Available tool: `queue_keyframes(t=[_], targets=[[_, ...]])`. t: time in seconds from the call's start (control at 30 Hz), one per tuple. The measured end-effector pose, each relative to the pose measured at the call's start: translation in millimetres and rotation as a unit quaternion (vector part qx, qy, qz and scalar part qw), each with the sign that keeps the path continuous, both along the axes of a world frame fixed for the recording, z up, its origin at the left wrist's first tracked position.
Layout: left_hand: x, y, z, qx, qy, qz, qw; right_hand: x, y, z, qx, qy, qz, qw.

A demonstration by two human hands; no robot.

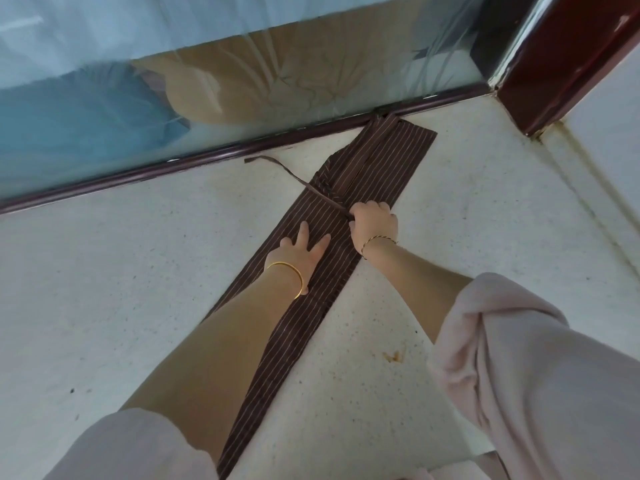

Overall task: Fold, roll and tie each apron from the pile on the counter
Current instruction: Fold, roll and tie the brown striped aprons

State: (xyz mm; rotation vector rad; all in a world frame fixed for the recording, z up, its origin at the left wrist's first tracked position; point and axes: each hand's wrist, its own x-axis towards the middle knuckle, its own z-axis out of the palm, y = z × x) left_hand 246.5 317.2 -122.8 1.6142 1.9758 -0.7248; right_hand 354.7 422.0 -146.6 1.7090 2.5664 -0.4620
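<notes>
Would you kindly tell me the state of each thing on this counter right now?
striped apron: folded into a long strip, lying flat, not yet rolled.
apron strap: untied, trailing left, in the right hand's grip.
left hand: fingers straight, pressing the apron.
right hand: curled round the strap.

Apron lies as a long folded strip on the counter, running from bottom centre to upper right of the frame, its far end touching the rail under the glass panel. Left hand rests flat on the strip at mid-frame. Right hand, just beside it to the right, grips the strap, which trails up-left across the strip onto the counter near the rail.
</notes>
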Motion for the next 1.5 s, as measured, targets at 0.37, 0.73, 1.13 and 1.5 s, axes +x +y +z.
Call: queue_keyframes(t=[0.37, 0.73, 1.13, 1.5], targets=[[-3.3, 8.7, 0.5, -0.024, -0.001, -0.012, 1.0, 75.7, -9.0, 19.0, -0.125, 0.58, -0.591, 0.547], [56.1, 2.3, -5.2, 0.071, -0.092, 0.087, 0.989, 126.7, -56.5, 13.9, -0.06, 0.484, -0.511, 0.708], [116.3, -121.3, 6.0, 0.13, -0.221, -0.124, 0.959, 138.8, -130.9, -0.3, -0.054, 0.029, 0.146, 0.987], [156.0, -233.4, -19.2, 0.127, -0.045, -0.352, 0.926, 169.4, -162.0, 0.4, -0.059, -0.033, 0.203, 0.977]])
